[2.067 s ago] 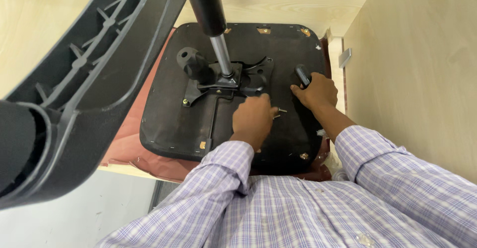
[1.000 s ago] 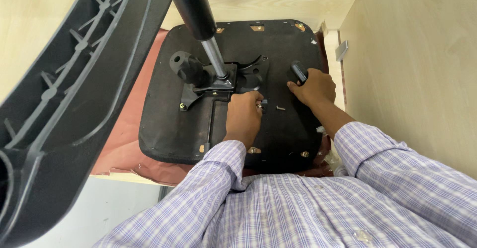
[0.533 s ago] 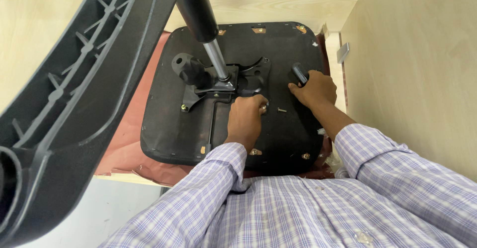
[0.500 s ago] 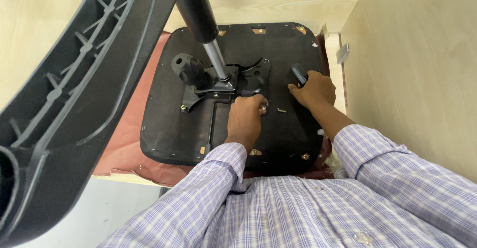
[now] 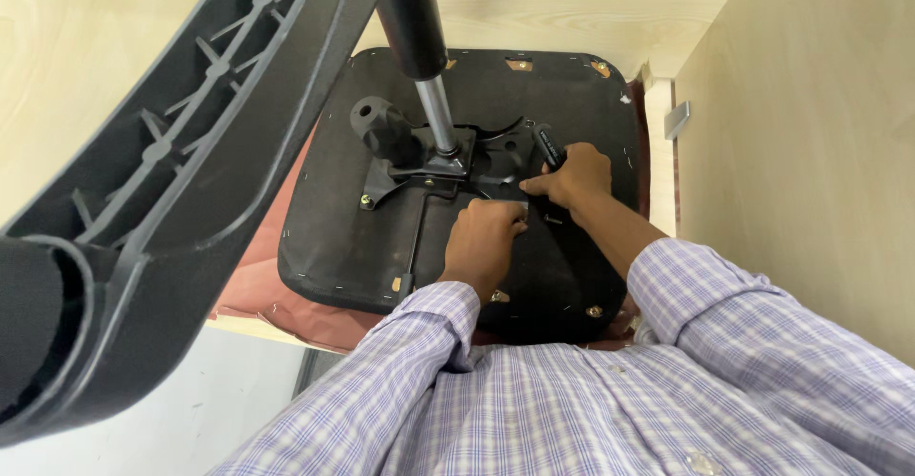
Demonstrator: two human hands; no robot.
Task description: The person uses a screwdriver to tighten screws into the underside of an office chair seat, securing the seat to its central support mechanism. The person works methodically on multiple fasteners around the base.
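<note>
Both hands drew closer: right hand shifted toward mechanism plate, gripping black tool handle; left hand pinched something small beside it.

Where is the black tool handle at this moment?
In the head view, the black tool handle sticks up from the right hand, right of the gas cylinder.

Both arms reach forward from the lower edge, in plaid sleeves down to the wrists. Left hand — back up, fingers curled under, knuckles forward, fingertips pressed down just ahead of the palm. Right hand a bit farther out, wrist angled inward; fingers wrapped in a fist around a dark handle that sticks out past the knuckles — thumb stretched left, its tip close beside the left hand's fingertips.
</note>
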